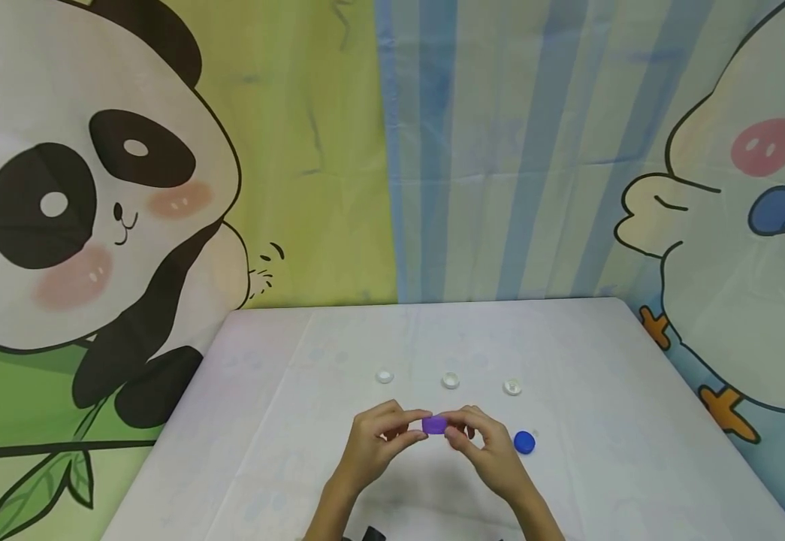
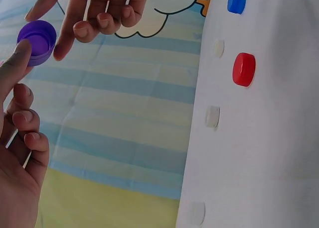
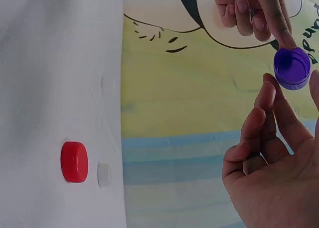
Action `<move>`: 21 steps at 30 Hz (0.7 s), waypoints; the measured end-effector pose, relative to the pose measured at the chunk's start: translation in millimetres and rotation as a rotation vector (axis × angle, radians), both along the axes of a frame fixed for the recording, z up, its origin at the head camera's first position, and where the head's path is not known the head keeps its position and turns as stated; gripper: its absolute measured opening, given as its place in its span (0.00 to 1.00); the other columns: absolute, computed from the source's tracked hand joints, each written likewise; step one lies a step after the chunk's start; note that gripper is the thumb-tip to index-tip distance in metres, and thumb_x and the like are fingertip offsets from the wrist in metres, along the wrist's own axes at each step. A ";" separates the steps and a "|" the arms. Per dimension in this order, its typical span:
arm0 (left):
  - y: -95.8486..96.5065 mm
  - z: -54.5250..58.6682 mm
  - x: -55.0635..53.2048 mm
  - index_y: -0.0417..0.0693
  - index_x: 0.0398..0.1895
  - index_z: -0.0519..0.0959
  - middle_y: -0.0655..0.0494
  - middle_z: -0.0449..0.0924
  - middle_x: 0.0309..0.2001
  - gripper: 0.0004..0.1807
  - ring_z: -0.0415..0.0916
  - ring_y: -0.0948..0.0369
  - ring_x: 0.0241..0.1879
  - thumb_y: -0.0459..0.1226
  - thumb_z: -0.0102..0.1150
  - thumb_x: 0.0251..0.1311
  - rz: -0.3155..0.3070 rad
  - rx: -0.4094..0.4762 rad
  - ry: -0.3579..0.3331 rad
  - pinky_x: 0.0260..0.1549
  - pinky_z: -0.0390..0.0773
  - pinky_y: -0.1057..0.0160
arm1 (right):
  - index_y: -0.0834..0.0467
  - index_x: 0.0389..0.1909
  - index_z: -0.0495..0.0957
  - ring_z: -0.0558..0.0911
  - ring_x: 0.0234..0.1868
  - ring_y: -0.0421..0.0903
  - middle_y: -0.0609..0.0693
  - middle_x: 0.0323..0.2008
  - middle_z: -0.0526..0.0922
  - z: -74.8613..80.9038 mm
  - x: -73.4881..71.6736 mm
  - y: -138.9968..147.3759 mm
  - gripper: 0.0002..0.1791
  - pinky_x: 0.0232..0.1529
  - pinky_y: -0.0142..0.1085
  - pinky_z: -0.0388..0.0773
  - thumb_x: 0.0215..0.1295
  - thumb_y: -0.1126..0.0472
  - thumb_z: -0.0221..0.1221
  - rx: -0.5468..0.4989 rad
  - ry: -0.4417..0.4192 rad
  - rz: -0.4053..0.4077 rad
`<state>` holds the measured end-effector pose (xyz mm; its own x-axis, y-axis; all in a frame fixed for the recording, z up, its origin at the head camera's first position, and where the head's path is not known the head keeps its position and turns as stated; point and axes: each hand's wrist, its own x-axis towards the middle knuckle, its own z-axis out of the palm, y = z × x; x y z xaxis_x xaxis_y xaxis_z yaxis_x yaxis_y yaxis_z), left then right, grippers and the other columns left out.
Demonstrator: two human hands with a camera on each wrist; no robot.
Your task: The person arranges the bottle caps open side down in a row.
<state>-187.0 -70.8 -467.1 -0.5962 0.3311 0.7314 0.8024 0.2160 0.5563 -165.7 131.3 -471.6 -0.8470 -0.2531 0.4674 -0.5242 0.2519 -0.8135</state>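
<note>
A purple bottle cap [image 1: 435, 425] is held up between the two hands above the table, its hollow side visible in both wrist views. My left hand [image 1: 381, 434] pinches its left edge, with the thumb on the cap in the left wrist view. On the opposite side, the index finger and thumb of my right hand [image 1: 490, 449] are at the cap's rim; the wrist views leave their contact unclear. A blue cap [image 1: 524, 442] lies on the table to the right of this hand. The red cap [image 2: 244, 69] shows in both wrist views, but not in the head view.
Three small whitish round pieces stand in a row beyond the hands: left [image 1: 384, 376], middle [image 1: 450, 380] and right [image 1: 512, 387]. The white-covered table [image 1: 284, 458] meets cartoon-printed curtains at the back. Something dark [image 1: 373, 534] shows at the bottom edge.
</note>
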 end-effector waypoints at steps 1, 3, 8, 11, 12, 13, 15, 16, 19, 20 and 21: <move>0.5 -0.4 0.5 0.46 0.39 0.82 0.64 0.68 0.20 0.13 0.59 0.73 0.18 0.35 0.65 0.47 -0.009 0.001 0.000 0.15 0.61 0.80 | 0.50 0.41 0.79 0.69 0.31 0.37 0.41 0.27 0.75 0.7 0.6 0.0 0.11 0.31 0.32 0.66 0.60 0.65 0.55 -0.006 -0.016 0.004; 2.0 2.3 3.0 0.44 0.38 0.82 0.63 0.68 0.19 0.14 0.59 0.72 0.18 0.32 0.65 0.45 -0.019 0.003 0.001 0.15 0.60 0.81 | 0.51 0.41 0.79 0.69 0.30 0.38 0.42 0.27 0.75 5.2 2.6 -1.2 0.11 0.30 0.33 0.66 0.60 0.66 0.55 -0.021 -0.024 0.009; 4.6 22.7 13.3 0.41 0.37 0.82 0.59 0.69 0.18 0.14 0.59 0.69 0.17 0.27 0.65 0.42 -0.034 0.003 0.002 0.17 0.59 0.83 | 0.58 0.38 0.79 0.67 0.28 0.38 0.44 0.25 0.71 23.8 10.6 -5.4 0.10 0.28 0.36 0.65 0.57 0.71 0.56 -0.061 -0.010 0.007; 4.8 23.5 14.1 0.41 0.37 0.82 0.59 0.69 0.18 0.14 0.59 0.68 0.17 0.27 0.65 0.42 -0.035 0.002 -0.001 0.17 0.59 0.83 | 0.59 0.38 0.79 0.67 0.28 0.39 0.44 0.25 0.71 27.9 12.6 -5.8 0.09 0.28 0.36 0.65 0.57 0.71 0.56 -0.064 -0.019 0.009; 4.8 21.1 13.3 0.41 0.37 0.82 0.59 0.68 0.18 0.14 0.59 0.68 0.17 0.27 0.65 0.42 -0.033 0.002 -0.004 0.17 0.59 0.83 | 0.60 0.38 0.79 0.67 0.28 0.39 0.44 0.25 0.71 27.8 12.4 -5.8 0.09 0.28 0.36 0.65 0.57 0.71 0.56 -0.064 -0.019 0.010; 4.7 18.1 12.2 0.41 0.38 0.82 0.59 0.68 0.18 0.14 0.59 0.69 0.17 0.28 0.65 0.43 -0.029 0.002 -0.009 0.17 0.58 0.83 | 0.59 0.38 0.79 0.67 0.28 0.39 0.44 0.25 0.70 27.7 12.4 -5.9 0.09 0.28 0.36 0.65 0.57 0.71 0.56 -0.063 -0.021 0.007; 4.2 10.6 8.8 0.41 0.38 0.82 0.60 0.68 0.18 0.14 0.59 0.70 0.17 0.29 0.65 0.44 -0.022 0.000 -0.012 0.17 0.58 0.83 | 0.59 0.38 0.79 0.67 0.28 0.39 0.44 0.24 0.70 27.4 12.0 -6.2 0.09 0.28 0.36 0.65 0.57 0.71 0.56 -0.060 -0.018 0.003; 3.7 7.2 7.3 0.41 0.39 0.81 0.60 0.68 0.18 0.14 0.58 0.70 0.17 0.30 0.65 0.44 -0.018 -0.002 -0.013 0.16 0.58 0.83 | 0.59 0.38 0.79 0.67 0.28 0.39 0.44 0.25 0.71 27.3 11.8 -6.5 0.09 0.28 0.35 0.65 0.57 0.71 0.56 -0.059 -0.017 -0.002; 2.0 -0.5 3.9 0.43 0.41 0.81 0.63 0.69 0.19 0.15 0.58 0.72 0.18 0.34 0.65 0.46 -0.004 -0.013 -0.023 0.16 0.60 0.80 | 0.59 0.39 0.79 0.68 0.29 0.38 0.44 0.25 0.71 26.8 11.2 -7.3 0.10 0.28 0.34 0.66 0.56 0.70 0.57 -0.055 -0.015 -0.008; 1.5 -2.0 3.4 0.43 0.41 0.81 0.63 0.69 0.19 0.16 0.59 0.72 0.18 0.35 0.65 0.46 -0.001 -0.015 -0.026 0.15 0.61 0.79 | 0.59 0.39 0.79 0.68 0.29 0.38 0.44 0.25 0.71 26.6 10.9 -7.6 0.10 0.28 0.34 0.66 0.56 0.70 0.58 -0.054 -0.013 -0.008; 1.1 -3.1 2.9 0.43 0.42 0.81 0.64 0.69 0.19 0.16 0.59 0.72 0.18 0.36 0.65 0.46 -0.001 -0.016 -0.029 0.15 0.62 0.78 | 0.59 0.40 0.79 0.68 0.29 0.38 0.44 0.25 0.71 26.6 10.7 -7.9 0.11 0.28 0.33 0.66 0.55 0.69 0.59 -0.052 -0.015 -0.009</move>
<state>-184.0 -69.7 -470.3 -0.6167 0.3435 0.7083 0.7862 0.2243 0.5758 -155.0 123.4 -445.0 -0.8562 -0.2211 0.4669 -0.5097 0.2135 -0.8335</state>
